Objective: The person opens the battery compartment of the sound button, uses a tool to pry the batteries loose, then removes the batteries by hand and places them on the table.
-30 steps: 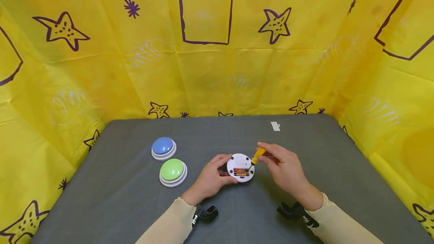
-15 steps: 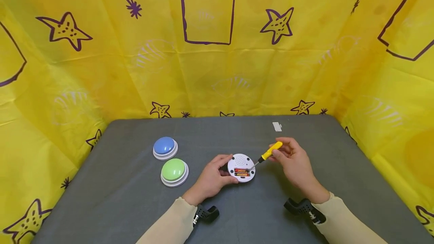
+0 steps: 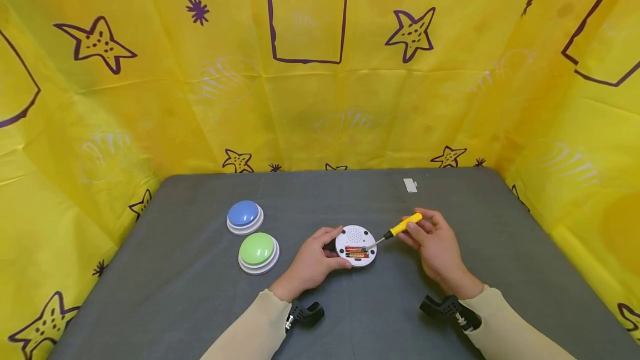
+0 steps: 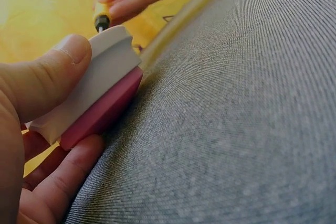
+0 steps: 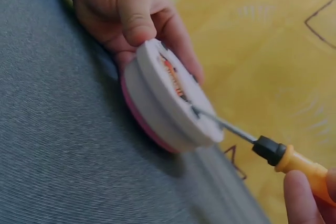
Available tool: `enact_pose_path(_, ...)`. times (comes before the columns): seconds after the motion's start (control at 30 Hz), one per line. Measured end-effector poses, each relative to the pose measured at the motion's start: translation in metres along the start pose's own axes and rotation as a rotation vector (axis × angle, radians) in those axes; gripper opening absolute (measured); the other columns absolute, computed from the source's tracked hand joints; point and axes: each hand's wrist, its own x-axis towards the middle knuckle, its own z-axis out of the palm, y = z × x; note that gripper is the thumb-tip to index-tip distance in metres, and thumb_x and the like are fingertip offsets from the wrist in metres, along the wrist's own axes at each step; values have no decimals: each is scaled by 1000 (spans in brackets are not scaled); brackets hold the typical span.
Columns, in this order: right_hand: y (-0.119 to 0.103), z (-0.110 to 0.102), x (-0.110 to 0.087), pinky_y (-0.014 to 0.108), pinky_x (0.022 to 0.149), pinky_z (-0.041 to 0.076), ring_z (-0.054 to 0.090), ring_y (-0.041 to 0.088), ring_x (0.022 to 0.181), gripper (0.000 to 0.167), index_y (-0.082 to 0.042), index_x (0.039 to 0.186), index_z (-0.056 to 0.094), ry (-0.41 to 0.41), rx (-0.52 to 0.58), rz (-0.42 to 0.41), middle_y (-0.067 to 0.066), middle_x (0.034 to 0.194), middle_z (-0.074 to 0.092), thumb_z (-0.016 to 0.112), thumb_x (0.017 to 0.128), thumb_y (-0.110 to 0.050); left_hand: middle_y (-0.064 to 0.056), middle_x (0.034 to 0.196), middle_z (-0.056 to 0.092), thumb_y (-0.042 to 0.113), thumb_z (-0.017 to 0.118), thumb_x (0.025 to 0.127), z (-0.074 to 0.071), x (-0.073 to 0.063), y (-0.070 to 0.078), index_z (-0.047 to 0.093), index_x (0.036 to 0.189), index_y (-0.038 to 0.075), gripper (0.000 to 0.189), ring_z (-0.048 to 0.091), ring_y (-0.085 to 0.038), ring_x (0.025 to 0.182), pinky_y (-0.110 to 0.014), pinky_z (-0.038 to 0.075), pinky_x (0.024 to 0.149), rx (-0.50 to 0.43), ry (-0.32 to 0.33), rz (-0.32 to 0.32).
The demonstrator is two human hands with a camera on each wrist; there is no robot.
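Note:
A round white push button (image 3: 355,233) lies upside down, its pink dome (image 4: 113,107) facing the table in the left wrist view. Two red-and-black batteries (image 3: 357,252) sit in its uncovered compartment. My left hand (image 3: 311,263) grips the rim from the left, thumb along the near edge. In my right hand (image 3: 440,249) is a yellow-handled screwdriver (image 3: 406,224), pinched between thumb and fingers. The screwdriver's shaft (image 5: 233,128) slants low, and its tip meets the right end of the battery compartment. Whether the tip touches a battery or the compartment edge, I cannot tell.
A blue-domed button (image 3: 243,214) and a green-domed button (image 3: 257,249) stand upright on the left of the grey table (image 3: 165,271). Toward the back right lies a small white battery cover (image 3: 410,185). Yellow patterned cloth (image 3: 310,115) surrounds the table's back and sides.
My right hand has moved right and lowered the screwdriver from a steep angle to a shallow slant, its tip staying at the compartment. The left hand keeps its grip on the push button.

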Motion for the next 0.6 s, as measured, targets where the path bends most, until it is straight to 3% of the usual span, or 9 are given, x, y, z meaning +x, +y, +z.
enact_pose_path(0.23, 6, -2, 2, 37, 85, 54, 66, 21, 99, 38, 5, 134, 32, 25, 94, 83, 22, 119, 55, 50, 101, 8, -3, 130, 55, 18, 90, 74, -1, 0, -1, 51, 144, 0, 82, 63, -12, 92, -26, 53, 82, 13, 4, -18)
enact_pose_path(0.47, 8, -4, 2, 37, 90, 52, 63, 26, 109, 36, -2, 133, 34, 31, 216, 187, 18, 123, 54, 49, 101, 7, -6, 129, 56, 17, 91, 73, -2, 1, -2, 53, 142, -1, 80, 62, -14, 94, -26, 53, 82, 10, 15, -15)
enact_pose_path(0.6, 9, -5, 3, 36, 92, 51, 64, 23, 106, 35, -4, 133, 34, 30, 259, 222, 18, 127, 50, 48, 102, 6, -3, 129, 56, 17, 90, 74, -3, 2, -2, 53, 142, 0, 80, 62, -13, 95, -25, 53, 83, 11, 12, -31)
